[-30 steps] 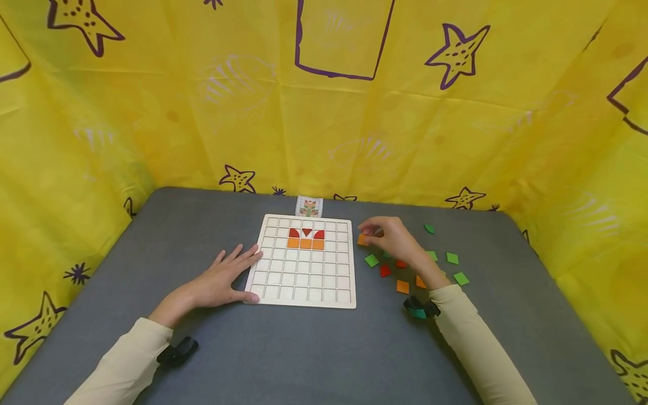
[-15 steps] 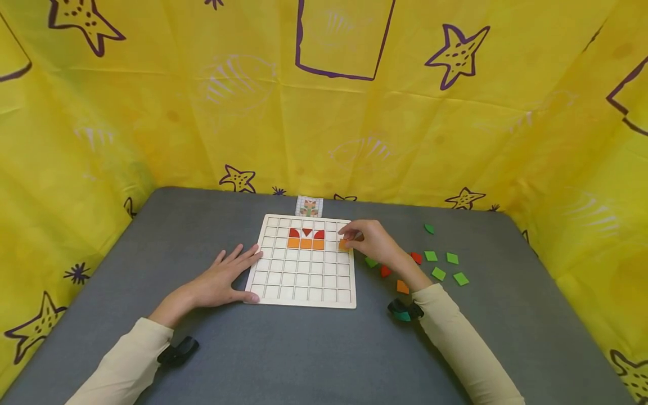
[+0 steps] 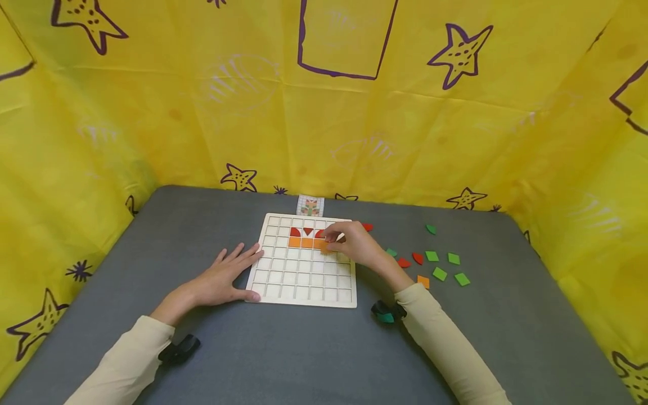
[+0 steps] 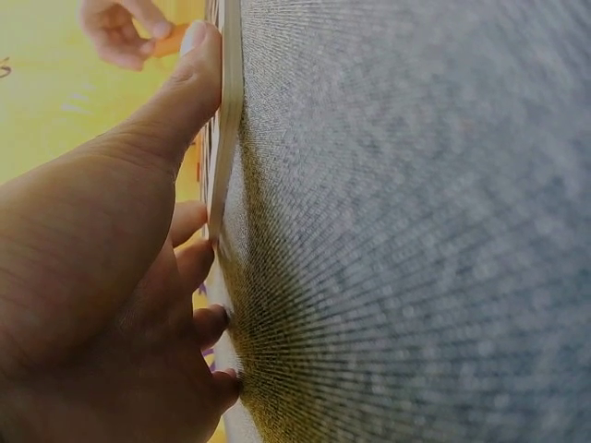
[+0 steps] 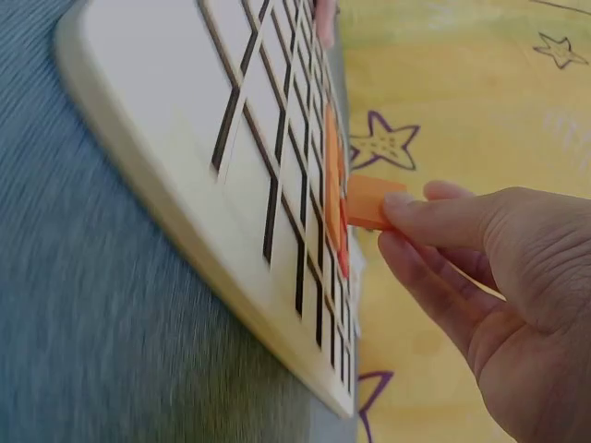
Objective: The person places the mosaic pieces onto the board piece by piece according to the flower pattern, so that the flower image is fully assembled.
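Note:
A pale wooden grid board (image 3: 304,277) lies on the dark table. Three orange squares (image 3: 306,243) form a row in its upper part, below red pieces (image 3: 295,232). My right hand (image 3: 354,243) pinches another orange square tile (image 5: 371,201) between thumb and fingers, just above the board beside that row. The left hand (image 3: 223,279) lies spread at the board's left edge, thumb and fingertips touching it. In the left wrist view, the thumb (image 4: 189,78) rests on the board's edge.
Right of the board lie loose green squares (image 3: 439,274), red pieces (image 3: 417,258), an orange square (image 3: 423,282) and a green leaf-shaped piece (image 3: 431,229). A small patterned card (image 3: 310,206) lies behind the board. A yellow printed cloth (image 3: 324,124) hangs around the table.
The right hand has carried the orange tile leftward from beside the loose pieces to over the board, near the orange row. The left hand has stayed at the board's edge.

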Available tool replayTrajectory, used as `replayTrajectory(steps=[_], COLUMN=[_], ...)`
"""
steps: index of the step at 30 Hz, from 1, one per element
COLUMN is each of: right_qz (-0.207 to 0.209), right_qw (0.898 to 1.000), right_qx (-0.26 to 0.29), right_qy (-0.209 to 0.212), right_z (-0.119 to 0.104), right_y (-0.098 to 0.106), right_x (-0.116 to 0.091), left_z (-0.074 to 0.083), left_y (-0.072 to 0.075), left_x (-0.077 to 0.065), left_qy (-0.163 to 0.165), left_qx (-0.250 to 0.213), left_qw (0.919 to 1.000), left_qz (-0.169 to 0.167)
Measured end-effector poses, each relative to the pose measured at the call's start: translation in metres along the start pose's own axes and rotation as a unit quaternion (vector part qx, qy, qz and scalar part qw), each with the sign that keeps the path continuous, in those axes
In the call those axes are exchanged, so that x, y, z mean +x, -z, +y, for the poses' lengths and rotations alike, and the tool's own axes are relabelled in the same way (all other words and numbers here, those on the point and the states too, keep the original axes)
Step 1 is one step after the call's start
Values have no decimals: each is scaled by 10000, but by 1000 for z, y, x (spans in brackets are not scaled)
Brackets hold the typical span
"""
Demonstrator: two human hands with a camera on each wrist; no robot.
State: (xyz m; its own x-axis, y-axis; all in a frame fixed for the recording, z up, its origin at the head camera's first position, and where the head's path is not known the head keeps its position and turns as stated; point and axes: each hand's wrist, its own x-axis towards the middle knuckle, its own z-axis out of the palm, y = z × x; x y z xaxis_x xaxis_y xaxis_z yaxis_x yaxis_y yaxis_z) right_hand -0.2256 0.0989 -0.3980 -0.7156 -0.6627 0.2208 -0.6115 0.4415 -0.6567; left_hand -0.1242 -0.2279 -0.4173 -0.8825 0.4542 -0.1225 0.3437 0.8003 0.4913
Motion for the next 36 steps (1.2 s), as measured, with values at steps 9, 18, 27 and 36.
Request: replayTrajectory(steps=[9,18,27,36], right_qz=[-301,-363,-299,-514], right_qw=[9995,9993,9993,9974], right_qx=[30,-46,-219,-498], right_qy=[66,0,-25,-84], right_z=[-7,-11,-10,-12], right_y=[-21,-32,-39,-41], right_x=[13,21,21,25], left_z=[-1,-1,3,1], left_y=[-2,-1,1,1], left_x=[1,2,2,1], left_qy=[6,114,151,102], left_qx=[-22,-23,-33,-51], left_qw=[10000,9999,9998,9999], left_qz=[-61,-95,-132,-74])
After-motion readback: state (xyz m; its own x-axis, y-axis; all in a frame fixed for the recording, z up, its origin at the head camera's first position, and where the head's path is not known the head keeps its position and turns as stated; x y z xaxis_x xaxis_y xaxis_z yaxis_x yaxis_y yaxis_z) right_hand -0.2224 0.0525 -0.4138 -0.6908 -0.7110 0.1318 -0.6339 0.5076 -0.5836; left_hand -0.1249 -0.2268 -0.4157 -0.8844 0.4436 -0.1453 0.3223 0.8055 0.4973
